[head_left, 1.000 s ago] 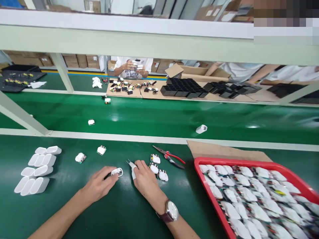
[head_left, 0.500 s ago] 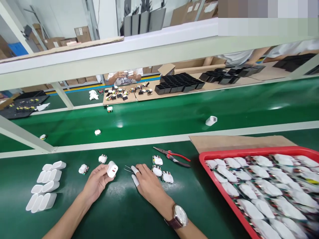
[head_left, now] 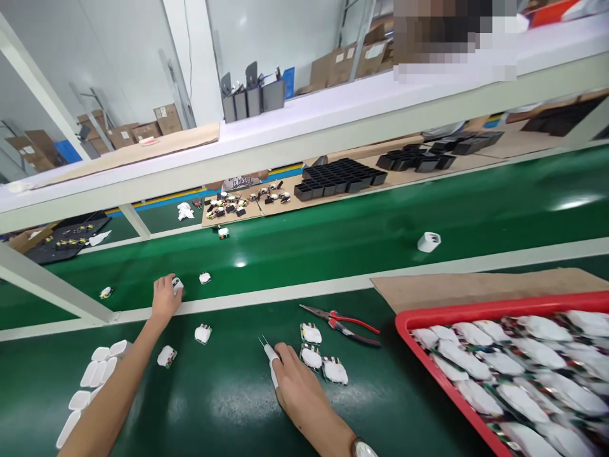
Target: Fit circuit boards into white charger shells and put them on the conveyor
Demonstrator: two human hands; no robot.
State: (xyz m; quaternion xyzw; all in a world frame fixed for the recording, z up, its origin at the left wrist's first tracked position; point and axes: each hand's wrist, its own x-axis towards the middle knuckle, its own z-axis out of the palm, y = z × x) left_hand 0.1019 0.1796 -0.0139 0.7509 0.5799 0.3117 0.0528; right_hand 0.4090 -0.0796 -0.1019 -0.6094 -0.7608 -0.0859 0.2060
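Note:
My left hand (head_left: 165, 298) reaches over the rail onto the green belt, its fingers round a white charger (head_left: 177, 285) with a dark port face. My right hand (head_left: 297, 384), with white finger cots, rests above the dark green worktop and grips tweezers (head_left: 263, 341) whose thin tips point up and left. Close to its right lie several white-wrapped circuit boards, one of them a board (head_left: 335, 370) nearest the front. Two more, a board (head_left: 203, 333) and another board (head_left: 167, 357), lie between my arms. White empty housings (head_left: 99, 373) stand at left, partly behind my left forearm.
Red-handled pliers (head_left: 340, 322) lie beyond the boards. A red tray (head_left: 442, 387) full of wrapped boards takes up the right side, near brown cardboard (head_left: 476, 289). Another charger (head_left: 429, 242) sits on the belt (head_left: 304, 247). A shelf beam (head_left: 333, 136) crosses above.
My left hand has moved forward and left from the worktop to the belt, carrying the charger. My right hand keeps the tweezers near the boards. The view has tilted up slightly.

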